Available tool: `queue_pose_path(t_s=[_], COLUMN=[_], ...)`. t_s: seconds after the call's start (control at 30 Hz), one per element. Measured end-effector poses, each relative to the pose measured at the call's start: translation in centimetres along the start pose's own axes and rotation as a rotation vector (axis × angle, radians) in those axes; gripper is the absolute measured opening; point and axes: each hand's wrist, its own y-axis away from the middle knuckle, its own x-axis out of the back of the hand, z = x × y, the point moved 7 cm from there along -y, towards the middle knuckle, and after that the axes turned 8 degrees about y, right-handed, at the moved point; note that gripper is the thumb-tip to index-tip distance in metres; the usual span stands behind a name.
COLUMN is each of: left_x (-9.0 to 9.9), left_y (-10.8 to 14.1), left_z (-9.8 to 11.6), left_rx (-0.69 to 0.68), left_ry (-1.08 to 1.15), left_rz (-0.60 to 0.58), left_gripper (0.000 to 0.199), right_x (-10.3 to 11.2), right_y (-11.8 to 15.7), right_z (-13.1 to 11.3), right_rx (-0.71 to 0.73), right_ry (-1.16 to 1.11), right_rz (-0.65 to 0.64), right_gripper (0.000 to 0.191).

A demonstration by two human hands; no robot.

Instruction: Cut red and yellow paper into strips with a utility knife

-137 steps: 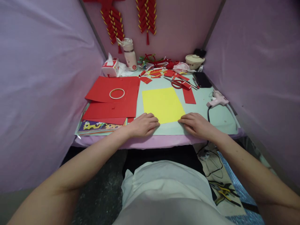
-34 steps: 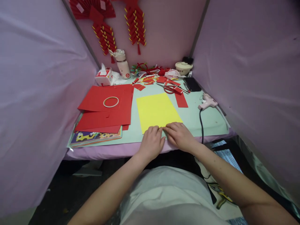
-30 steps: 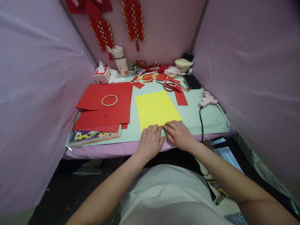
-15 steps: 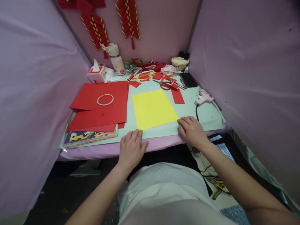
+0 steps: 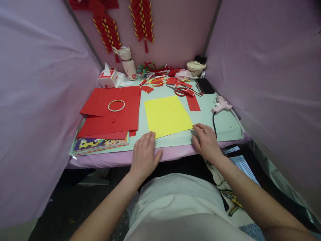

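Head view: observed yellow sheet point(image 5: 167, 116) flat on green tabletop point(image 5: 224, 128), ahead of and between left hand point(image 5: 143, 154) and right hand point(image 5: 207, 143). Noted fingers extended, thumbs spread, grasping nothing, fingertips at near corners. Located red sheets point(image 5: 107, 126) leftward.

The single view looks from the person's head, forward and down; the white shirt point(image 5: 165, 211) lies nearest; the tabletop point(image 5: 223, 129) spreads beyond; a pink wall point(image 5: 180, 26) faces it at the far end; lilac cloth point(image 5: 42, 100) flanks left and right.
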Motion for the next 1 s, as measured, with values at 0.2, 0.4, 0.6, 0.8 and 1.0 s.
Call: queue_pose_path(t_s=[0.2, 0.4, 0.6, 0.8, 1.0], left_x=[-4.5, -3.6, -2.6, -3.7, -3.9], left_y=[-2.2, -1.1, -0.4, -1.9, -2.0], left_z=[3.5, 1.5, 0.1, 1.3, 0.7], left_rx=[-0.16, -0.134, -0.116, -0.144, -0.159], left_ry=[0.054, 0.008, 0.016, 0.032, 0.026], left_rz=[-0.226, -0.256, -0.288, -0.296, -0.257], left_gripper=[0.054, 0.062, 0.059, 0.062, 0.057], right_x=[-2.0, -1.9, -0.8, -0.6, -2.8], right_y=[-0.8, -0.1, -0.4, -2.1, -1.7], right_z=[-6.7, -4.0, -3.1, -5.8, -6.6], right_rx=[0.304, 0.222, 0.209, 0.208, 0.213], right_ry=[-0.109, -0.035, 0.004, -0.025, -0.058], right_rz=[-0.141, -0.11, -0.05, -0.03, -0.128], right_gripper=[0.054, 0.045, 0.042, 0.044, 0.041])
